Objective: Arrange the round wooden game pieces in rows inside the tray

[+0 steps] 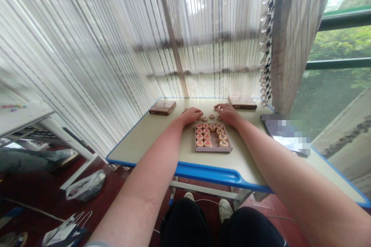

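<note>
An open shallow box [213, 149] stands on the table in front of me. Rows of round wooden Chinese chess pieces [206, 137] lie in it, red-marked on the left and black-marked on the right, with a bare gap between. Beyond the box, my left hand [192, 115] is curled, its fingers bent over a chess piece [199, 118] that is partly hidden. My right hand [227, 112] is closed at the fingertips around another piece [216, 107]. Between the hands lie loose pieces [211, 116], their markings too small to read.
A flat brown box [162, 107] rests at the table's far left, and a similar box [242, 102] at the far right. A dark tablet-like thing [285, 133], partly blurred, lies by my right forearm. Striped curtains [214, 58] hang behind the blue-edged table [139, 139].
</note>
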### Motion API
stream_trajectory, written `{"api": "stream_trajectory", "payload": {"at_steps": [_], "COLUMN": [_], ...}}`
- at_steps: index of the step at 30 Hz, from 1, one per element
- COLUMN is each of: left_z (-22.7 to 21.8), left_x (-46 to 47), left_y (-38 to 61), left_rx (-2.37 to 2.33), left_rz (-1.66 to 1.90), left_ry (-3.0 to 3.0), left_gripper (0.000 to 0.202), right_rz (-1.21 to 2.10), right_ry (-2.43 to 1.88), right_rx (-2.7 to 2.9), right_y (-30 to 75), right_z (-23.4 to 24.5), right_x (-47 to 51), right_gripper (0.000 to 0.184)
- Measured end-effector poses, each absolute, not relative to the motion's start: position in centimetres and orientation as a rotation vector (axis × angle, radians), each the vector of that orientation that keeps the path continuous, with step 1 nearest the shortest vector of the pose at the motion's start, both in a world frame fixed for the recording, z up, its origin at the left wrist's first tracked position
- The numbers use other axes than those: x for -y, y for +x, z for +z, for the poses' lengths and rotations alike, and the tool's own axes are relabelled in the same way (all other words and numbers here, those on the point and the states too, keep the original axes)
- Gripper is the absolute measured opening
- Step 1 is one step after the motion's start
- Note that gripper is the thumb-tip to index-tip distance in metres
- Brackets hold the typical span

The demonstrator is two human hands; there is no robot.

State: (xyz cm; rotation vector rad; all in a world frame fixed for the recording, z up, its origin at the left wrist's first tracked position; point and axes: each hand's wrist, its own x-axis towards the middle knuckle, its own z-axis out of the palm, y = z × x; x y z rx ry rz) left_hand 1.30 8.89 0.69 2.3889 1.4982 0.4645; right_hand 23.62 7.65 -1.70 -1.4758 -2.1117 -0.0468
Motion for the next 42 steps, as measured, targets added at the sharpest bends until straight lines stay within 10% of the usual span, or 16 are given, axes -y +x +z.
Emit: {"api": "stream_trajectory", "payload": {"at_steps": [42], "left_z": [0.2], "left_x": [-8.6], "left_y": [0.8], "left_rx": [-1.496], "left_rz": [0.599], "left_ry": [2.273], "left_gripper": [0.046], "right_rz": [0.053], "right_ry": [-1.647], "right_rx": [1.913], "right_y": [24.8], "right_z": [-0.9], "right_x": [-7.1], "right_gripper": [0.030]}}
